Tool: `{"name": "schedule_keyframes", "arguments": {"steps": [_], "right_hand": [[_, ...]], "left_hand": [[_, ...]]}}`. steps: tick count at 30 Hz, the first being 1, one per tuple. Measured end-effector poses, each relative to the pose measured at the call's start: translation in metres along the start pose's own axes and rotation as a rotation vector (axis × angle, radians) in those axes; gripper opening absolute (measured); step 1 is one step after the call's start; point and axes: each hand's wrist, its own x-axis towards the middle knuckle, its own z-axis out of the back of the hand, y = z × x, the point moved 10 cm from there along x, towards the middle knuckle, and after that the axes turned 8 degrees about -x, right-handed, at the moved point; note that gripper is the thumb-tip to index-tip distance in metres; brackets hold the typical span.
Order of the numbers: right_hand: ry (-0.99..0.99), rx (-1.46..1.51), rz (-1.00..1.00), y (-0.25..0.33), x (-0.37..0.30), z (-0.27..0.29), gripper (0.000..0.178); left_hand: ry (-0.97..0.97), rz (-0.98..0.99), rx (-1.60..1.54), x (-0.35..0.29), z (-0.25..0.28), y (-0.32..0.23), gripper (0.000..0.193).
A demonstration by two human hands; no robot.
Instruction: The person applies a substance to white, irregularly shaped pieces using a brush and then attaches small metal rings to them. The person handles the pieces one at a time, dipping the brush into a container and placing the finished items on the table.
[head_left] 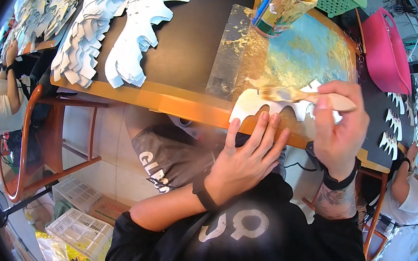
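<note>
My right hand (341, 127) is closed round the wooden handle of a flat brush (303, 95). Its glue-stained bristles lie on the upper edge of a white cut-out piece (249, 103) with a scalloped side. That piece rests at the table's near edge, partly hidden by my right hand. With fingers stretched out, my left hand (247, 158) touches the piece's lower scalloped edge. Beyond them spreads a work board (306, 49) smeared with yellowish residue. A crusted pot (284, 10) stands on its far side.
Two stacks of white cut-outs, one (89, 29) beside another (140, 35), lie on the left of the table (193, 41). A pink basket (385, 50) and a green basket (337, 1) stand at the far right. People work at both sides; a wooden chair (59, 134) is at left.
</note>
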Motion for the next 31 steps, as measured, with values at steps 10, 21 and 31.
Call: {"name": "schedule_keyframes", "arguments": {"steps": [10, 21, 31], "right_hand": [[-0.129, -0.005, 0.077, 0.005, -0.005, 0.021, 0.017], [-0.047, 0.015, 0.159, 0.016, 0.0, 0.018, 0.024], [0.011, -0.005, 0.211, 0.016, 0.006, 0.011, 0.024]], "left_hand": [[0.063, -0.018, -0.005, 0.001, -0.003, -0.003, 0.071], [0.065, -0.013, 0.007, 0.002, -0.006, -0.005, 0.071], [0.021, -0.013, 0.092, 0.0, -0.008, -0.005, 0.076]]}}
